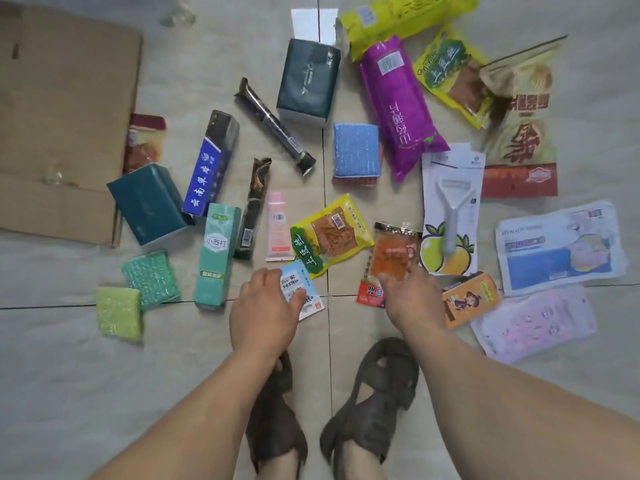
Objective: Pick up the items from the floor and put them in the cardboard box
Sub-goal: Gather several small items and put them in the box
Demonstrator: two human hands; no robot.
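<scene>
Your left hand is curling its fingers onto a small light-blue sachet on the floor just ahead of your feet. Your right hand is closing on the orange snack pouch beside it, though whether it is gripping yet I cannot tell. Both look light, thin and slippery, so pinch them by an edge. The cardboard box is lying at the floor's far left.
</scene>
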